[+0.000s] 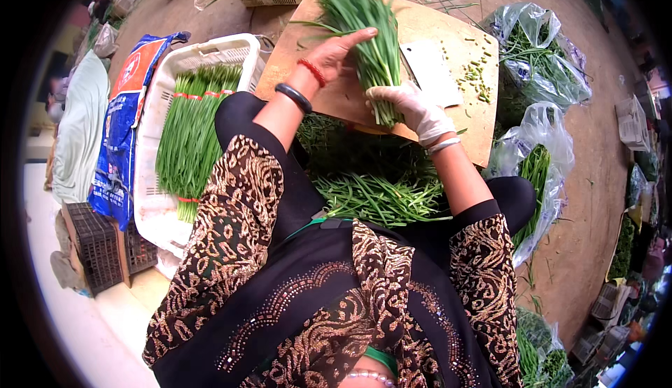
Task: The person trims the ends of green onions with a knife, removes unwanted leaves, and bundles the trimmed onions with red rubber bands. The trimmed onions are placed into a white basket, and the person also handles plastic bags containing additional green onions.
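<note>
A loose bunch of garlic chives (pixel 375 36) is held upright over a wooden board (pixel 325 86), its leaf tips fanned out and blurred at the far end. My right hand (pixel 412 107), in a white glove, grips the stem ends near the board's front edge. My bare left hand (pixel 336 54) holds the bunch higher up, thumb across the leaves and fingers partly hidden behind. Beside the bunch lies a flat, pale rectangular piece (pixel 433 73) that looks like a cleaver blade. Short cut stem ends (pixel 478 75) are scattered on the board's right side.
On the left, a white plastic crate (pixel 149 178) holds chive bundles (pixel 194 125) tied with red bands. A blue and orange sack (pixel 118 125) leans beside it. Loose leaves (pixel 383 199) lie in front of my lap. Clear plastic bags (pixel 546 115) of greens stand on the right.
</note>
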`<state>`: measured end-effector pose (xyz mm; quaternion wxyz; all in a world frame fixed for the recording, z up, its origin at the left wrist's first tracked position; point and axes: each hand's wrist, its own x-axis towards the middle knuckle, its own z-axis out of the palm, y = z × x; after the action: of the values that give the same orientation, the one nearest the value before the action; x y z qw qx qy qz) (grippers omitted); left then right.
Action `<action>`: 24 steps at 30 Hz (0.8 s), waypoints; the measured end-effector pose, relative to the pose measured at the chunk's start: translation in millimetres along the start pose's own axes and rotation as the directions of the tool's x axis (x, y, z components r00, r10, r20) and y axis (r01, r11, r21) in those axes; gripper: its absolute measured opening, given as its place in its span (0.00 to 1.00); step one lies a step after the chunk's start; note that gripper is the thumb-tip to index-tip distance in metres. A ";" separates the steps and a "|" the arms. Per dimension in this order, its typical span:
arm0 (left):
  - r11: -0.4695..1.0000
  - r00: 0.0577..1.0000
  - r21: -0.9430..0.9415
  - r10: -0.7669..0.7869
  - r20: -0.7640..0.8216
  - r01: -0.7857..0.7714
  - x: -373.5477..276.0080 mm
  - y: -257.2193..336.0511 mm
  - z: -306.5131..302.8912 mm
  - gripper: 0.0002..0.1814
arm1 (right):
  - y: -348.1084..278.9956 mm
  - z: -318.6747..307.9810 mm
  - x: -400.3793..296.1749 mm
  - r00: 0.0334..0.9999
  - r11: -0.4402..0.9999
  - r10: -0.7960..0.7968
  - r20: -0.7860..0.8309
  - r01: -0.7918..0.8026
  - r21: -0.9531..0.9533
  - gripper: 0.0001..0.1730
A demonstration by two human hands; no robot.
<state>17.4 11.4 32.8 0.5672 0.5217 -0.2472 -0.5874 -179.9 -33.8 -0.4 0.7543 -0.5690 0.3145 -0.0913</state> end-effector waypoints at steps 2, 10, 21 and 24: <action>0.967 0.898 -0.147 -0.127 0.422 0.206 44.4 0.5 -86.6 0.28 | 4.7 2.1 -1.6 0.983 0.947 0.122 0.136 -0.156 0.281 0.14; 0.988 0.997 0.139 -0.073 0.022 0.069 -56.2 -17.5 -51.0 0.30 | 2.6 5.4 -18.2 0.986 0.808 0.125 0.113 -0.167 0.564 0.19; 0.645 0.855 -0.684 0.088 0.511 0.342 -74.2 -109.9 17.4 0.48 | 54.1 43.8 -54.9 0.913 0.573 0.013 0.408 -0.341 0.745 0.24; 0.618 0.865 -0.719 0.122 0.486 0.317 -70.2 -117.6 13.7 0.39 | 48.9 48.3 -62.9 0.905 0.643 0.082 0.418 -0.368 0.671 0.23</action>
<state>-56.0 99.7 -43.0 0.6199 0.0698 -0.0731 -0.7782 -212.1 52.5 -14.4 0.9672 -0.1781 0.1807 -0.0114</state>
